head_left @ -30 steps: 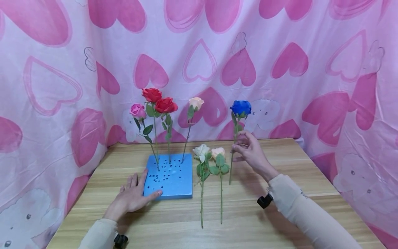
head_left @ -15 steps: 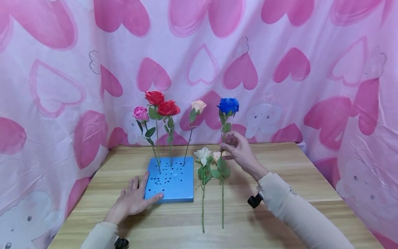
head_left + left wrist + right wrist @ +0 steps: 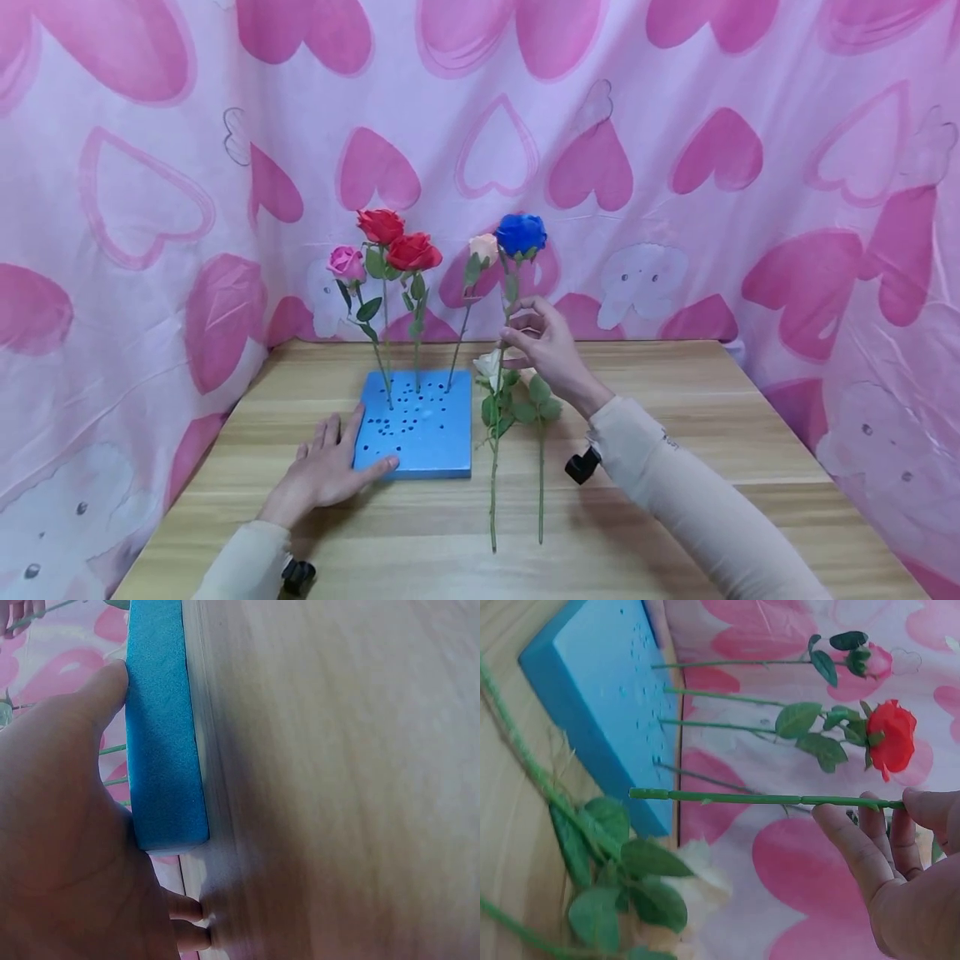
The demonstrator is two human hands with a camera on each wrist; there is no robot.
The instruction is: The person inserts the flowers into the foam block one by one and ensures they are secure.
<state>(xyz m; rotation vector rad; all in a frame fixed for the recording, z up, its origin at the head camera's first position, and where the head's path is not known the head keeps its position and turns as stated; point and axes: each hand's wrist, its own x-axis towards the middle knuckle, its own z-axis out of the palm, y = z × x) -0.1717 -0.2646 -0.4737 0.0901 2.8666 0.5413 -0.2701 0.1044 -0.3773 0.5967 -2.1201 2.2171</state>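
My right hand (image 3: 549, 354) pinches the stem of a blue artificial rose (image 3: 521, 234) and holds it upright, right of the blue foam block (image 3: 446, 457). In the right wrist view the rose's green stem (image 3: 742, 799) sticks out past the fingers, its cut end free in front of the block. Straight fingers of my left hand (image 3: 324, 468) lie along the block's left side, the thumb on its front edge. The left wrist view shows that thumb against the block's side (image 3: 161, 735). A pink rose (image 3: 347, 264), two red roses (image 3: 414, 252) and a pale peach rose (image 3: 483, 248) stand in the block.
A white rose (image 3: 487, 367) lies on the wooden table (image 3: 405, 542) just right of the block. Beside it lies another stemmed rose with green leaves (image 3: 538, 404), its bloom mostly hidden behind my right hand. A pink heart-print curtain (image 3: 675, 275) encloses the back and sides.
My right hand has carried the blue rose leftward, from right of the lying roses to above the white one, near the standing peach rose. My left hand has stayed on the block.
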